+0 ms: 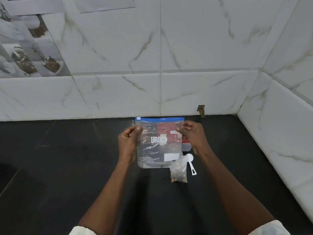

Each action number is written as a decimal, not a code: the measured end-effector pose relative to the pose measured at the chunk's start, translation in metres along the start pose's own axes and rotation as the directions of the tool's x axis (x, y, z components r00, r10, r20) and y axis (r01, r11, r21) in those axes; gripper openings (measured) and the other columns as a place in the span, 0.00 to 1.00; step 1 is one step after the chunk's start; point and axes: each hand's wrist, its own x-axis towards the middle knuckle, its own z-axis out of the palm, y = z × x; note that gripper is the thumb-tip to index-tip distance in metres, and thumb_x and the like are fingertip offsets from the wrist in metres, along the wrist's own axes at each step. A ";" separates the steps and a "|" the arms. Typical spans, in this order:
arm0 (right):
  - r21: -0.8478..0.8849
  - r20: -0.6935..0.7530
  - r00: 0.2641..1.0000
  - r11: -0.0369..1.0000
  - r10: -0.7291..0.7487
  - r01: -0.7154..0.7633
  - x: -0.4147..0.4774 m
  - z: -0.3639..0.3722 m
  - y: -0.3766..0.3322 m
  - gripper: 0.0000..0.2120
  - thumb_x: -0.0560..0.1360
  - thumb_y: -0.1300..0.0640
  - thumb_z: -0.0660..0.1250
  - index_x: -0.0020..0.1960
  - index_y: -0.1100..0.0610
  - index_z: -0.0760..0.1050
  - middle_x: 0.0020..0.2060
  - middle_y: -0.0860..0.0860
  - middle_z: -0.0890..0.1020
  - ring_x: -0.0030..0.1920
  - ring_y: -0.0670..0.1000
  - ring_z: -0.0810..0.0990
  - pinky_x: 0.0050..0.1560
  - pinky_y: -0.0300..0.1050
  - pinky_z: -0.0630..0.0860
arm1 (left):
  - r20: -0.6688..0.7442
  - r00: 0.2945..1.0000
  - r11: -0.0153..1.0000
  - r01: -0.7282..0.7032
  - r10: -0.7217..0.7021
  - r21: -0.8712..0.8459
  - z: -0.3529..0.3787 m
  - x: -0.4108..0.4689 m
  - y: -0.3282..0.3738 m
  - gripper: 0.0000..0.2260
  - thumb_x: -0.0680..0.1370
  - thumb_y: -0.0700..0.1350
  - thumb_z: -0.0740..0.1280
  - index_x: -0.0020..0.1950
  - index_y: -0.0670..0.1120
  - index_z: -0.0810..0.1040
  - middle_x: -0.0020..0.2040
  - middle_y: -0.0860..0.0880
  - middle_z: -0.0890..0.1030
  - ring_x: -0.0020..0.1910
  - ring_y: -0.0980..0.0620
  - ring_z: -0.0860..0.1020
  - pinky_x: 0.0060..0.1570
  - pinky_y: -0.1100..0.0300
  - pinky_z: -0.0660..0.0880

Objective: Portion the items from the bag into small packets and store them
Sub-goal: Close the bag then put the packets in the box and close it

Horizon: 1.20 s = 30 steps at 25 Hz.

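Clear plastic bag [158,143]: blue zip strip along the top, white "URGO" print mid-face; the smaller lines of text below are too fine to read.
Left hand [127,141]: pinches the bag's left edge near the top, holding it upright above the table.
Right hand [193,134]: pinches the bag's right edge.
Small packet [179,172]: lies on the table just below the bag's lower right corner, with brown pieces inside.
White scoop [191,162]: beside the packet.
Container [186,146]: behind the bag, red lid, mostly hidden.
Table [59,167]: black, glossy.
Wall [194,65]: white marble-look tiles behind the bag.
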 end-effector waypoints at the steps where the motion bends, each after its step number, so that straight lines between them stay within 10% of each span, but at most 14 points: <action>1: 0.022 0.006 1.000 1.000 0.009 -0.010 0.001 -0.001 0.000 0.09 0.72 0.63 0.74 0.51 0.65 0.82 0.45 0.60 0.86 0.47 0.61 0.85 0.50 0.61 0.81 | -0.009 1.000 1.000 -0.015 0.015 0.015 0.000 0.001 0.003 0.09 0.78 0.37 0.71 0.55 0.33 0.82 0.42 0.44 0.86 0.37 0.53 0.83 0.40 0.59 0.82; 10: -0.160 -0.057 0.998 0.987 -0.022 0.013 0.008 0.006 -0.012 0.11 0.71 0.61 0.74 0.53 0.56 0.83 0.48 0.52 0.86 0.50 0.52 0.84 0.59 0.58 0.78 | 0.055 0.998 0.991 -0.004 -0.004 0.133 -0.002 0.005 0.011 0.05 0.77 0.35 0.72 0.51 0.42 0.84 0.37 0.50 0.86 0.34 0.56 0.83 0.36 0.61 0.80; 13: -0.542 0.078 0.950 0.787 -0.304 0.296 0.012 0.028 -0.037 0.13 0.71 0.52 0.73 0.56 0.50 0.82 0.55 0.44 0.82 0.56 0.43 0.78 0.70 0.48 0.66 | 0.088 0.996 0.991 -0.010 -0.002 0.137 0.005 0.001 0.011 0.09 0.76 0.33 0.71 0.55 0.39 0.83 0.36 0.50 0.87 0.34 0.57 0.83 0.37 0.62 0.81; 16: -0.701 0.399 0.889 0.550 -0.225 0.454 0.020 0.062 -0.056 0.14 0.72 0.45 0.71 0.55 0.49 0.82 0.55 0.46 0.83 0.56 0.45 0.78 0.72 0.54 0.56 | 0.159 0.987 0.978 -0.047 0.014 0.203 0.012 0.000 0.011 0.12 0.75 0.32 0.72 0.58 0.40 0.80 0.37 0.50 0.87 0.36 0.57 0.84 0.40 0.63 0.81; 20: -0.685 0.488 0.860 0.544 -0.152 0.485 0.028 0.076 -0.056 0.07 0.72 0.51 0.72 0.47 0.52 0.85 0.46 0.49 0.86 0.48 0.51 0.82 0.54 0.50 0.75 | 0.241 0.971 0.971 -0.054 -0.003 0.232 0.014 -0.003 0.016 0.17 0.76 0.32 0.71 0.63 0.39 0.73 0.39 0.48 0.88 0.39 0.54 0.85 0.42 0.60 0.82; 30: -0.815 0.473 0.873 0.320 -0.116 0.484 0.035 0.052 -0.068 0.09 0.73 0.49 0.71 0.47 0.54 0.84 0.44 0.49 0.85 0.43 0.49 0.77 0.59 0.46 0.66 | 0.124 0.992 0.942 -0.074 0.035 0.326 0.007 0.005 0.016 0.09 0.78 0.34 0.69 0.57 0.43 0.83 0.42 0.46 0.87 0.41 0.52 0.83 0.49 0.52 0.81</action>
